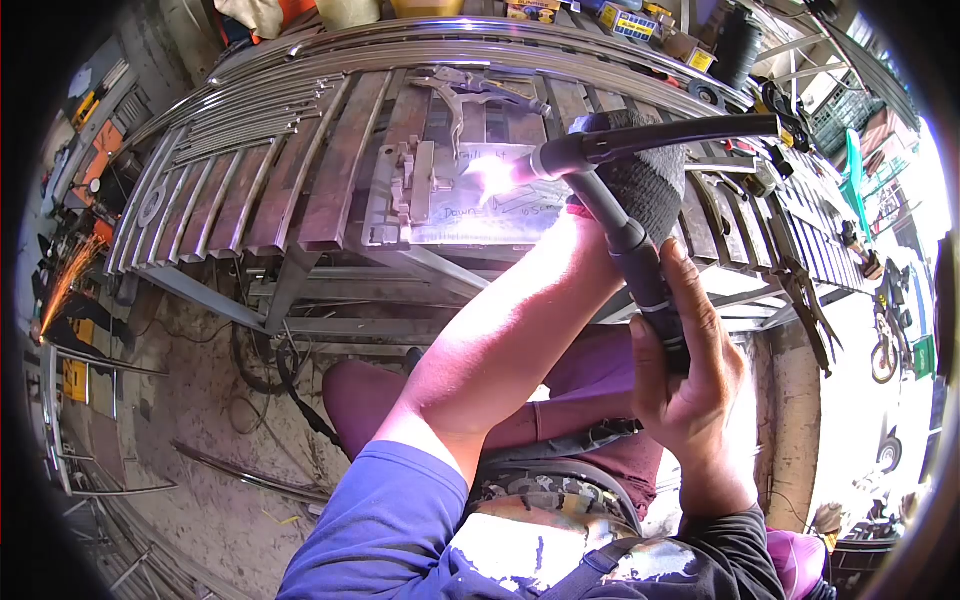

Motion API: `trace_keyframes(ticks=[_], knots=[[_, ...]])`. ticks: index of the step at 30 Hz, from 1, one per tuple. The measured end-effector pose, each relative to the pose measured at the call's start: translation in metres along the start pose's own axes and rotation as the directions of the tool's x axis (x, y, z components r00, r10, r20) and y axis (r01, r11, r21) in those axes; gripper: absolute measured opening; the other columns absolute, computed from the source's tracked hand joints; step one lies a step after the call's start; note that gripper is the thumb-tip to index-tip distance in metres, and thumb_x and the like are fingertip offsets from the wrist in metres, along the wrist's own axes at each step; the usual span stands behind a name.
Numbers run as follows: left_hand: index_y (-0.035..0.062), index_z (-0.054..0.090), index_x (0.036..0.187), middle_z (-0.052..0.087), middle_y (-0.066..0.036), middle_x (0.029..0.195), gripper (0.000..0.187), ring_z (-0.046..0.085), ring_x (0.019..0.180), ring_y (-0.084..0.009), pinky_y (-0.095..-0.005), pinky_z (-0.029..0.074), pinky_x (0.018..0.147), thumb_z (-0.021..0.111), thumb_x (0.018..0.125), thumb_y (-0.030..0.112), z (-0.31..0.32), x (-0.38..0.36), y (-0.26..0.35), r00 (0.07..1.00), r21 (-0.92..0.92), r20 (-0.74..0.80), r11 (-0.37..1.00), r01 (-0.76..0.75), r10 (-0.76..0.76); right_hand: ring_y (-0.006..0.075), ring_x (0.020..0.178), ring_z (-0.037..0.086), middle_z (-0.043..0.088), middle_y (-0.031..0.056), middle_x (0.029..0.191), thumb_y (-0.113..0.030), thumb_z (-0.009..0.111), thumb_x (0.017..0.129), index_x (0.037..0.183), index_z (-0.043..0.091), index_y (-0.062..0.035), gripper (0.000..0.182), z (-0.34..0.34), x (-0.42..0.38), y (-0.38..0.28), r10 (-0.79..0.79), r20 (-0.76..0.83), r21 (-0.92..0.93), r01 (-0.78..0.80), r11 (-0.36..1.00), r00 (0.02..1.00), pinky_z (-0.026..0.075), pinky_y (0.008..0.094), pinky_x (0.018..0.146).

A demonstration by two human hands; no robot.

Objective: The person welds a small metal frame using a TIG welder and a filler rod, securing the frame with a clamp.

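Observation:
A black welding torch [600,145] points left, and a bright arc [495,175] glows at its tip on a flat metal plate [470,215] with handwriting on it. My left hand [645,180], in a grey knit glove, grips the torch near its neck. Lower down, my bare right hand [690,370] is wrapped around the torch's black handle and hose [640,270]. Small metal bracket pieces [415,180] stand on the plate just left of the arc. The plate lies on a bench of steel bars [250,190].
Curved steel strips [330,50] and a metal clamp-like part [465,90] lie at the bench's far side. Hand tools [790,110] hang at the right end. Grinding sparks [60,290] fly at the far left. A motorbike [885,340] stands outside on the right. My knees [360,400] are under the bench.

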State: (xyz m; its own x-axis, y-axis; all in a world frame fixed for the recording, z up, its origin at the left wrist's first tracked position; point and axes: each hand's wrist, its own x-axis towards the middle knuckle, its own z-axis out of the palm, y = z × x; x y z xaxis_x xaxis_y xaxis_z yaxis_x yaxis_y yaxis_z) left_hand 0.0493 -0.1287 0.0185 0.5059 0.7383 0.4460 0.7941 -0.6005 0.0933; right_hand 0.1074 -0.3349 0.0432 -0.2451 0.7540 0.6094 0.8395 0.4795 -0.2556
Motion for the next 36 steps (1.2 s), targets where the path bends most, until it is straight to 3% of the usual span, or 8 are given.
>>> trace_keyframes(ticks=[2, 5, 19, 22, 24, 27, 29, 36], knots=[[0.0073, 0.076, 0.128, 0.077, -0.016, 0.118, 0.038, 0.075, 0.112, -0.028, -0.0405, 0.057, 0.097, 0.069, 0.1, 0.032, 0.001, 0.001, 0.001, 1.0, 0.001, 0.0, 1.0, 0.003, -0.003, 0.0409, 0.126, 0.074, 0.064, 0.0289, 0.151, -0.002, 0.072, 0.097, 0.158, 0.05, 0.0049, 0.065, 0.001, -0.003, 0.002, 0.019, 0.007, 0.024, -0.019, 1.0, 1.0, 0.063, 0.0416, 0.097], [0.0072, 0.076, 0.129, 0.077, -0.016, 0.12, 0.038, 0.075, 0.113, -0.028, -0.0406, 0.057, 0.098, 0.069, 0.1, 0.032, 0.002, 0.001, 0.001, 1.0, 0.005, -0.003, 1.0, 0.004, -0.004, 0.0408, 0.124, 0.074, 0.063, 0.0294, 0.152, -0.002, 0.072, 0.097, 0.159, 0.048, 0.0055, 0.067, 0.011, -0.006, 0.006, -0.013, -0.142, 0.007, 0.014, 1.0, 0.99, 0.064, 0.0417, 0.096], [0.0071, 0.076, 0.131, 0.076, -0.017, 0.127, 0.04, 0.074, 0.118, -0.028, -0.0406, 0.056, 0.103, 0.07, 0.101, 0.032, 0.006, 0.002, 0.003, 1.0, 0.014, 0.003, 1.0, 0.017, -0.017, 0.0416, 0.127, 0.073, 0.065, 0.0304, 0.148, 0.001, 0.071, 0.096, 0.158, 0.049, 0.0064, 0.067, 0.001, -0.004, 0.002, 0.033, -0.009, 0.046, -0.032, 0.998, 0.999, 0.062, 0.0421, 0.1], [0.0071, 0.076, 0.132, 0.076, -0.018, 0.128, 0.04, 0.074, 0.119, -0.028, -0.0406, 0.056, 0.104, 0.07, 0.101, 0.032, 0.01, 0.004, 0.005, 1.0, 0.026, 0.007, 0.999, 0.028, -0.028, 0.0373, 0.1, 0.075, 0.071, 0.0262, 0.133, 0.001, 0.074, 0.095, 0.161, 0.049, 0.0009, 0.07, 0.001, -0.002, 0.0, 0.01, -0.006, 0.004, -0.01, 1.0, 1.0, 0.062, 0.0436, 0.082], [0.0071, 0.076, 0.132, 0.076, -0.018, 0.129, 0.04, 0.074, 0.12, -0.028, -0.0406, 0.056, 0.104, 0.07, 0.101, 0.032, 0.013, 0.004, 0.008, 0.999, 0.034, 0.014, 0.999, 0.04, -0.04, 0.0365, 0.091, 0.077, 0.073, 0.0248, 0.129, 0.001, 0.075, 0.095, 0.162, 0.049, -0.0014, 0.072, 0.001, -0.001, 0.0, -0.004, -0.003, -0.013, 0.004, 1.0, 1.0, 0.063, 0.0444, 0.075], [0.0075, 0.077, 0.131, 0.076, -0.017, 0.128, 0.039, 0.074, 0.119, -0.0278, -0.041, 0.056, 0.103, 0.07, 0.101, 0.032, 0.013, 0.005, 0.007, 0.999, 0.031, 0.002, 0.999, 0.039, -0.039, 0.0404, 0.11, 0.076, 0.068, 0.0273, 0.142, -0.001, 0.074, 0.096, 0.163, 0.046, 0.0009, 0.072, 0.001, -0.003, 0.001, 0.007, -0.022, 0.011, -0.007, 1.0, 1.0, 0.063, 0.0439, 0.086], [0.0079, 0.077, 0.129, 0.077, -0.017, 0.126, 0.038, 0.075, 0.117, -0.0277, -0.0413, 0.057, 0.101, 0.07, 0.101, 0.032, 0.011, 0.004, 0.006, 1.0, 0.024, -0.012, 0.999, 0.025, -0.025, 0.0428, 0.131, 0.07, 0.061, 0.0292, 0.154, -0.003, 0.073, 0.097, 0.162, 0.044, 0.0038, 0.072, 0.007, -0.007, 0.004, 0.022, -0.083, 0.042, -0.019, 0.999, 0.996, 0.062, 0.0424, 0.1], [0.0093, 0.078, 0.125, 0.078, -0.014, 0.119, 0.034, 0.076, 0.111, -0.0271, -0.0425, 0.058, 0.094, 0.069, 0.1, 0.031, 0.012, 0.003, 0.002, 0.999, 0.005, -0.037, 1.0, 0.008, -0.008, 0.0419, 0.128, 0.072, 0.06, 0.0283, 0.156, -0.003, 0.073, 0.097, 0.163, 0.044, 0.0032, 0.072, 0.009, -0.006, 0.008, -0.028, -0.082, 0.015, 0.03, 0.999, 0.996, 0.063, 0.0424, 0.099]])
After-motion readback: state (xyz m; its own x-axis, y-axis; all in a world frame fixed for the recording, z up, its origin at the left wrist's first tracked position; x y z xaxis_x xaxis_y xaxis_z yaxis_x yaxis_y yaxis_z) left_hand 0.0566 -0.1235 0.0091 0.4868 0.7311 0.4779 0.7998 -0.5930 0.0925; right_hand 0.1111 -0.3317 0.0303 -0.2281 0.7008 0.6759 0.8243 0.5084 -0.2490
